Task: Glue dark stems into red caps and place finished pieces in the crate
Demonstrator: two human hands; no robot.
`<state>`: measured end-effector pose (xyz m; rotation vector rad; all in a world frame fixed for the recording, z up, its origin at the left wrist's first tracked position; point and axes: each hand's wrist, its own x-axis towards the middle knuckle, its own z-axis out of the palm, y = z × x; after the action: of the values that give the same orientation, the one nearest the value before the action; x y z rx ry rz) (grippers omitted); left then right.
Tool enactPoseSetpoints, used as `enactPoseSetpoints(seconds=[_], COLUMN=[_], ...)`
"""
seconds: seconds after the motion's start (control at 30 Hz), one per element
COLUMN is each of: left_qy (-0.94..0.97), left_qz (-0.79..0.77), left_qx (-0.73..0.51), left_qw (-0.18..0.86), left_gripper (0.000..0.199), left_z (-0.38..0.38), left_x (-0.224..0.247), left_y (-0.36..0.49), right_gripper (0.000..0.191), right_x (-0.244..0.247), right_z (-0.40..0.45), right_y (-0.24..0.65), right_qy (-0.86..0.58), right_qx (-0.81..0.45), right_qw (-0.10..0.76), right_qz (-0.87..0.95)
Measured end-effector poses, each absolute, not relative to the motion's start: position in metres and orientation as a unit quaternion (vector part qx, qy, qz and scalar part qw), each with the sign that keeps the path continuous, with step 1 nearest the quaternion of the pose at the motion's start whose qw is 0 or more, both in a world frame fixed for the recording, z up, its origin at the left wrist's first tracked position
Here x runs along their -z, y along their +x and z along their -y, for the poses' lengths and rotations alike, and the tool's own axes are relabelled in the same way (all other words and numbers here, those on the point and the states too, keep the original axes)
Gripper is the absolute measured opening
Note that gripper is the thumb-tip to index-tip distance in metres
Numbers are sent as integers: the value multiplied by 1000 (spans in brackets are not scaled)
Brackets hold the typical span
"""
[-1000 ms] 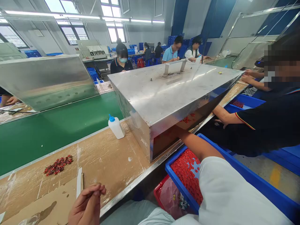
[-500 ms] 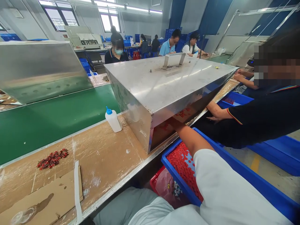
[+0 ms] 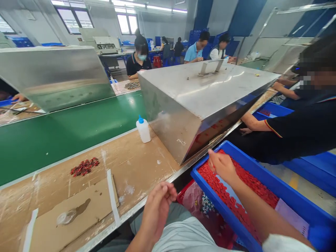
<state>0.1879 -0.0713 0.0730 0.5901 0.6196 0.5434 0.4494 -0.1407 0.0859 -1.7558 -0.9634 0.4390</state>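
1. Tabletop (image 3: 131,161): brown, metal-edged (whitish scuffs).
2. Small red-and-dark parts (image 3: 84,166), loose pile.
3. Cardboard sheet (image 3: 88,218), dark stain, white strips (image 3: 113,197) at two ends.
4. White bottle (image 3: 144,132), blue cap, upright, beside boxy metal hood (image 3: 170,122).

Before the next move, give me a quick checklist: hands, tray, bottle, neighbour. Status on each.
1. Right hand outside the metal cover: ok, it is over the blue tray.
2. Right hand empty or holding: cannot tell, its grip is partly hidden.
3. Left hand empty: cannot tell, it is partly curled near the table edge.
4. Red discs in the tray: ok, spread with gaps.
5. Bottle upright: ok, on the table beside the cover.
6. Neighbour's arm apart from the right hand: ok.
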Motion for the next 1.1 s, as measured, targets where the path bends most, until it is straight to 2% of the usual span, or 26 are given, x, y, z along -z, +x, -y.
enactPoseSetpoints(seconds=[0.07, 0.13, 0.23, 0.33, 0.47, 0.53, 0.67, 0.83, 1.1], left_qy=[154, 62, -41, -125, -130, -110, -59, -49, -18], left_qz=[-294, -273, -256, -260, -233, -230, -213, -200, -167], left_qx=[-217, -171, -241, -306, -392, -438, -517, -568, -592], left_qw=[918, 945, 935, 907, 880, 862, 827, 797, 788], left_gripper=[31, 37, 30, 28, 33, 35, 39, 38, 44], left_z=[73, 73, 65, 51, 30, 21, 8, 1, 2], left_x=[-70, -66, -65, -73, -86, -89, -85, -78, -82], left_y=[194, 195, 176, 138, 83, 60, 25, -6, -30], right_gripper=[52, 45, 34, 30, 32, 30, 12, 32, 37], right_x=[-80, -74, -66, -64, -73, -76, -80, -87, -90], right_z=[147, 136, 99, 59, 21, 9, -5, -4, -5], right_y=[400, 354, 294, 244, 189, 165, 130, 118, 116], right_qy=[-717, -664, -562, -482, -402, -377, -357, -386, -400], right_qx=[-152, -67, 41, 116, 156, 150, 67, -24, -131], right_qw=[456, 403, 337, 320, 332, 340, 377, 442, 374], right_qz=[505, 626, 754, 807, 839, 848, 852, 810, 826])
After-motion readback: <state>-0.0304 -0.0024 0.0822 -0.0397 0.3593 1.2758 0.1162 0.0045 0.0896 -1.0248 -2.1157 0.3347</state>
